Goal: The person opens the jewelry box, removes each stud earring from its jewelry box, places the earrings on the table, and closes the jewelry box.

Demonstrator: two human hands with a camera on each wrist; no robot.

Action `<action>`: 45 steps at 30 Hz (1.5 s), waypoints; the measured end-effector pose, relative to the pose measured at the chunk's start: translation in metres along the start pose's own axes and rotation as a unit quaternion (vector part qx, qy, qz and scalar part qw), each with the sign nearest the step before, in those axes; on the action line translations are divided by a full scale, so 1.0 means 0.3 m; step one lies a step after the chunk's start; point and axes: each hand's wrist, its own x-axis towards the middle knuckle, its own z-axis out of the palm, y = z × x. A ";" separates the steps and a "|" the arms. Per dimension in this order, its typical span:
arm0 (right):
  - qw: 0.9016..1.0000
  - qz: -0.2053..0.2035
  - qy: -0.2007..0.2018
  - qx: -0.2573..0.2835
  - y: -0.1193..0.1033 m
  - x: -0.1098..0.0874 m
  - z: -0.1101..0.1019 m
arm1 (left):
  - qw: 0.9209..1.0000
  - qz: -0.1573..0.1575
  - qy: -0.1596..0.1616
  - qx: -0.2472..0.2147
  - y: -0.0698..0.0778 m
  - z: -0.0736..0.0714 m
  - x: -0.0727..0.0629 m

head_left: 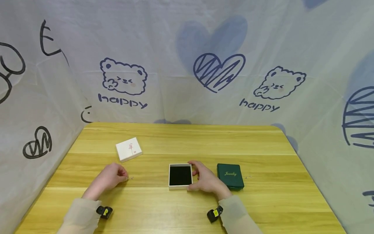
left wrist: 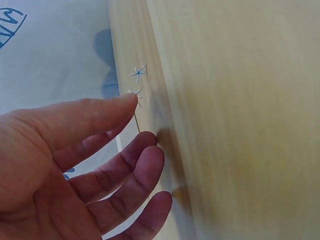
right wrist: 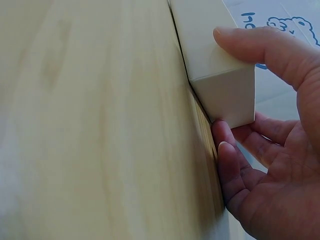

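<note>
My left hand (head_left: 111, 177) is low over the left of the table. Its thumb and forefinger pinch a small silver star-shaped earring (left wrist: 137, 93), partly hidden by the thumb tip. A second star-shaped earring (left wrist: 138, 73) shows just beyond it. At the centre stands an open white box (head_left: 180, 187) with a black lining. My right hand (head_left: 205, 178) grips this box by its right side, thumb on the near wall and fingers round the far corner; the right wrist view shows the box wall (right wrist: 222, 100) between them.
A white lid (head_left: 128, 149) with a red flower print lies at the back left. Right of my right hand sits a closed green box (head_left: 230, 176) marked "Jewelry". Beside it lie tiny shiny pieces (head_left: 248, 177). Printed cloth (head_left: 169, 65) hangs behind the wooden table (head_left: 181, 139).
</note>
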 end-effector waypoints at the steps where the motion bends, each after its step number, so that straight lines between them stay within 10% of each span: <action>1: 1.000 0.000 0.000 0.000 0.000 0.000 0.000 | 1.000 -0.001 0.000 0.001 0.000 0.001 0.000; 30: 1.000 0.000 -0.003 -0.002 -0.008 0.000 -0.005 | 0.999 -0.014 0.032 -0.014 -0.016 -0.027 0.011; 45: 1.000 -0.008 -0.004 -0.001 -0.004 0.000 -0.007 | 0.995 -0.063 0.080 -0.018 -0.046 -0.087 0.098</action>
